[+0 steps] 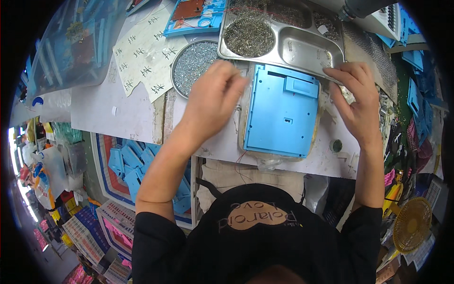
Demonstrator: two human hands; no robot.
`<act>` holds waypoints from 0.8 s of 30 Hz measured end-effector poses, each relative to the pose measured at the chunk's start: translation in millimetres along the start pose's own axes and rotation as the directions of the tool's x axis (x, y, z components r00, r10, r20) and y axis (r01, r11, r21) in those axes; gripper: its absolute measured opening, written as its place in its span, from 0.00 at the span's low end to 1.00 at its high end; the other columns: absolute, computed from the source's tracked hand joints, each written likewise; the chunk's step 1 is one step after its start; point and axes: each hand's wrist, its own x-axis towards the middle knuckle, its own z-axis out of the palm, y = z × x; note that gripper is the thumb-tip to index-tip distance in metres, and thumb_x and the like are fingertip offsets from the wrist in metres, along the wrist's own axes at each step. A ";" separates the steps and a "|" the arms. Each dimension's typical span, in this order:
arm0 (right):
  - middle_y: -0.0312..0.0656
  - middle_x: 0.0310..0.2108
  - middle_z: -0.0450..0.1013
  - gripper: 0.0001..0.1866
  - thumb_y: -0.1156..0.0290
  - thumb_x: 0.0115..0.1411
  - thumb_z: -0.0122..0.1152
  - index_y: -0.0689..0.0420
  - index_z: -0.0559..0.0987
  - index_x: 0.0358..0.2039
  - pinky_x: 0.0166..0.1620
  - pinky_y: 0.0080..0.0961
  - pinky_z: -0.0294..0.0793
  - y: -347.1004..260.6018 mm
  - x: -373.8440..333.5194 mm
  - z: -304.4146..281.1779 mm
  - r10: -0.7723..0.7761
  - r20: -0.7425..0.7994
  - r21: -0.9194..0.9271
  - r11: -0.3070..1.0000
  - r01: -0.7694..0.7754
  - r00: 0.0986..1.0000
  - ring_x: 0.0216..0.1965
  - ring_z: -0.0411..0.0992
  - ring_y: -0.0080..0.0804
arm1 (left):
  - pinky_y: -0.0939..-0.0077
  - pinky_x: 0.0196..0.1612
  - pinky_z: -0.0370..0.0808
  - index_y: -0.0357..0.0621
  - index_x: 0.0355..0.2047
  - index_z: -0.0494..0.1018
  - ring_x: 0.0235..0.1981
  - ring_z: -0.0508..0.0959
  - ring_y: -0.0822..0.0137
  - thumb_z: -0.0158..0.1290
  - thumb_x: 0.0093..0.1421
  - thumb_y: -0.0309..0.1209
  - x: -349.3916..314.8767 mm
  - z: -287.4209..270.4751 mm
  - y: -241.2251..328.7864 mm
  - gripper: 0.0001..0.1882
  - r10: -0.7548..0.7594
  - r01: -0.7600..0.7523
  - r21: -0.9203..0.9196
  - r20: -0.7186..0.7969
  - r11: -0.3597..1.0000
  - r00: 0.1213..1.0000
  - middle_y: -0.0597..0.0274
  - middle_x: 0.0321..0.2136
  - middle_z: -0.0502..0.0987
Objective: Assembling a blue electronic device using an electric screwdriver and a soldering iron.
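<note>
One blue plastic casing (281, 120) lies flat on a worktop (215, 144), just beside a steel tray (309, 47); it looks light, stiff and smooth, best taken by its long side edges. The left grip (213, 99) curls near a dish (173, 75), contents impossible to tell; the right grip (355, 99), thumb and fingers parted, appears empty near the tray.
</note>
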 end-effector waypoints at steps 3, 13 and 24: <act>0.43 0.38 0.77 0.13 0.78 0.53 0.65 0.57 0.86 0.41 0.47 0.35 0.74 -7.9 10.7 0.7 -0.017 -0.042 0.056 0.998 0.019 0.999 0.43 0.74 0.42 | 0.71 0.32 0.70 0.38 0.29 0.76 0.28 0.74 0.62 0.62 0.62 0.34 22.6 22.0 17.7 0.12 0.151 -0.151 -0.008 0.048 0.989 0.987 0.58 0.25 0.76; 0.42 0.37 0.78 0.12 0.80 0.55 0.64 0.59 0.86 0.40 0.46 0.29 0.73 11.9 -22.8 -32.0 0.162 -0.121 0.041 0.987 -0.159 0.979 0.42 0.74 0.37 | 0.51 0.53 0.66 0.48 0.29 0.86 0.38 0.82 0.56 0.67 0.54 0.45 101.9 86.3 25.9 0.14 0.021 -0.159 0.244 0.487 0.956 0.873 0.61 0.28 0.84; 0.42 0.37 0.79 0.10 0.79 0.56 0.64 0.59 0.86 0.39 0.46 0.30 0.73 12.9 -7.8 -24.4 0.079 -0.118 0.053 0.996 -0.073 0.990 0.42 0.75 0.38 | 0.59 0.51 0.75 0.44 0.31 0.84 0.39 0.83 0.57 0.68 0.53 0.44 108.4 79.1 24.9 0.15 -0.043 -0.065 0.172 0.557 0.983 0.829 0.58 0.32 0.85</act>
